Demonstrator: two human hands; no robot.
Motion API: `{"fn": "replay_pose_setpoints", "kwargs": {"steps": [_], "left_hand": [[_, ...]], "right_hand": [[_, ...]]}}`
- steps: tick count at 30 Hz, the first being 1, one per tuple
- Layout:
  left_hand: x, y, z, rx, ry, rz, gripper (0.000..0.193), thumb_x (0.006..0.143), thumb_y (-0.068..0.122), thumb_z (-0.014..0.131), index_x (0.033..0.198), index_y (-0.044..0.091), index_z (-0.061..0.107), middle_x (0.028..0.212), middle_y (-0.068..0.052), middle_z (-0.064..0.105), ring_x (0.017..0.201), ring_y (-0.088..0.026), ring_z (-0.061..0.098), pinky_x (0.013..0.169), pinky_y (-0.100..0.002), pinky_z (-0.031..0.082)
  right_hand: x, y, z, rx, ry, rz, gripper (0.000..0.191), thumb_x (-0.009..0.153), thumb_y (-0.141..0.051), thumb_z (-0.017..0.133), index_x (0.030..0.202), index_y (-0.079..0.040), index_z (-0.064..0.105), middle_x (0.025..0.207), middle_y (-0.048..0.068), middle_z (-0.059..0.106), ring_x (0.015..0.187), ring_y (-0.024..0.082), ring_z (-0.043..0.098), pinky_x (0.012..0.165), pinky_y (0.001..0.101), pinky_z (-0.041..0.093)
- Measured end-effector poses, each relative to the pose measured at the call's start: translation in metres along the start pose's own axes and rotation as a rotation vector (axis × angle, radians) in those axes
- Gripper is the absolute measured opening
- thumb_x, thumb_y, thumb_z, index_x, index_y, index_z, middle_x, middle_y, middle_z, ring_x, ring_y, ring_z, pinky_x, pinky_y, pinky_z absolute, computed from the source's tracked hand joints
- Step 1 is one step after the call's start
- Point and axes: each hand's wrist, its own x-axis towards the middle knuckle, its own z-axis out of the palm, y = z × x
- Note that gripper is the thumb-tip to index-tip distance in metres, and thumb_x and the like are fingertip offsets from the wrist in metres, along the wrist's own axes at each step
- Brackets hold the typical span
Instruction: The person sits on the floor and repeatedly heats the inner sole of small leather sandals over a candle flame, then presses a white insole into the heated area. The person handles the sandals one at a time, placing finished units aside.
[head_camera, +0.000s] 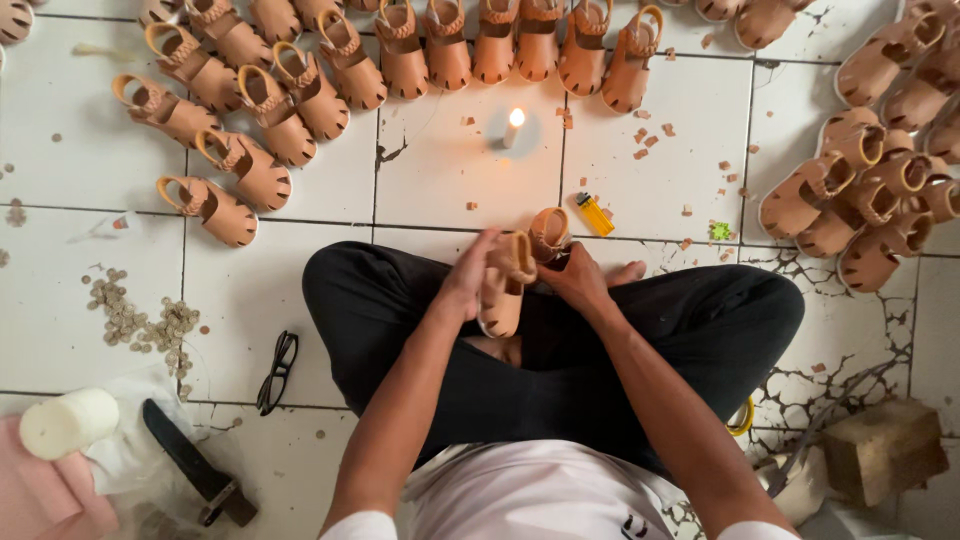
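From the head camera, a small tan sandal (503, 288) is held above the crossed legs, its sole gripped by the left hand (466, 282) with fingers closed around it. The right hand (575, 278) is pinched on the strap end, beside a second sandal (548, 233) lying just beyond. A trimming or finishing step seems to be in hand; steady grip near the lit candle (514, 127) is called for. A yellow lighter (595, 214) lies on the tiles; its label cannot be read. Finished sandals (300, 90) are ranged around.
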Motion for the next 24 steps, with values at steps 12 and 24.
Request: {"fn": "replay_pose_setpoints", "kwargs": {"steps": [12, 24], "left_hand": [[-0.017, 0.010, 0.001, -0.063, -0.529, 0.207, 0.068, 0.095, 0.058, 0.054, 0.143, 0.009, 0.055, 0.121, -0.008, 0.069, 0.104, -0.021, 0.067, 0.087, -0.038, 0.057], [0.029, 0.077, -0.055, -0.551, -0.194, 0.271, 0.063, 0.099, 0.054, 0.033, 0.113, 0.000, 0.063, 0.094, -0.020, 0.073, 0.082, -0.031, 0.073, 0.072, -0.045, 0.061]], "right_hand": [[-0.011, 0.009, -0.005, 1.145, 0.019, 0.002, 0.051, 0.103, -0.030, 0.050, 0.145, -0.005, 0.035, 0.132, 0.017, 0.059, 0.115, 0.028, 0.068, 0.085, 0.0414, 0.064], [0.042, -0.034, -0.053, 0.122, 0.346, -0.665, 0.053, 0.124, -0.037, 0.038, 0.164, -0.004, 0.035, 0.158, 0.020, 0.049, 0.143, 0.027, 0.049, 0.116, 0.0386, 0.043]]}}
